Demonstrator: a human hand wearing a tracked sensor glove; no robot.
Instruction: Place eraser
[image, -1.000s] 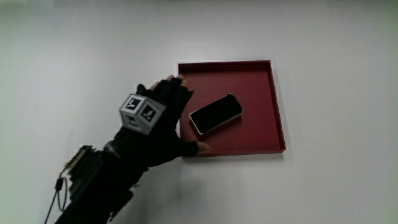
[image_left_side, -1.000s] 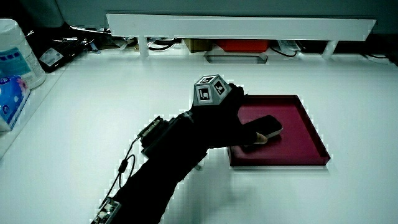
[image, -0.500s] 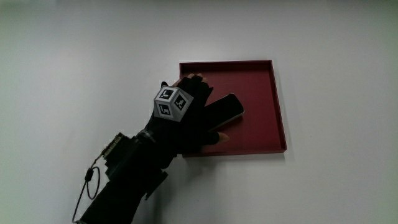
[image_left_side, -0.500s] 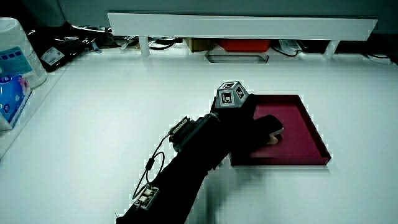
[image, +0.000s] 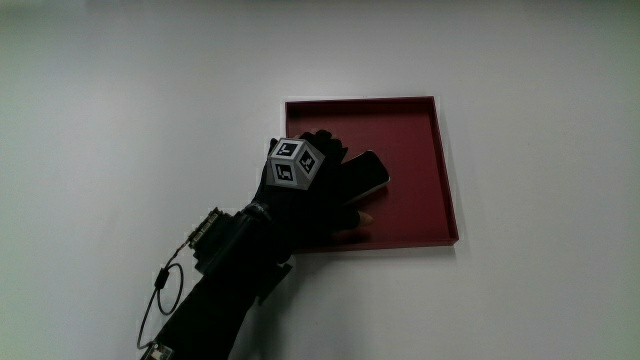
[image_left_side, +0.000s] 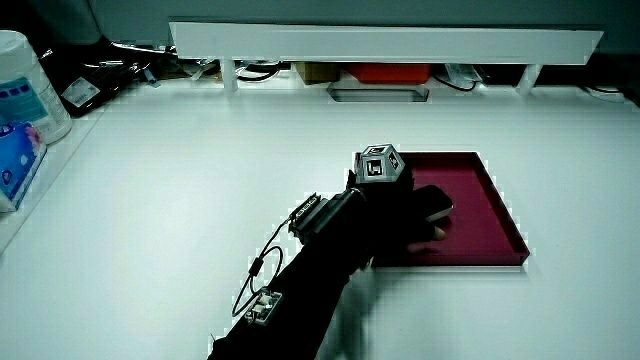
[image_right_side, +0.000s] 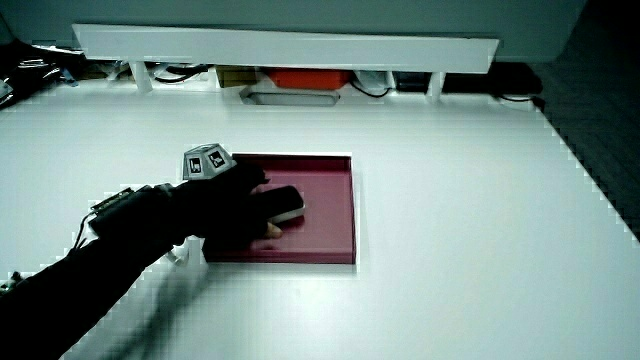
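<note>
A dark red square tray lies on the white table and shows in both side views. In it lies a flat black slab with a pale rim, more like a phone than an eraser; only one end of it shows. The gloved hand rests over the slab's other end, inside the tray's edge nearest the forearm. The patterned cube sits on its back.
A low white partition runs along the table's edge farthest from the person, with cables and boxes under it. A blue tissue pack and a white tub stand at the table's side edge.
The hand has moved from beside the tray's edge into the tray and now covers most of the black slab. The slab itself has not shifted.
</note>
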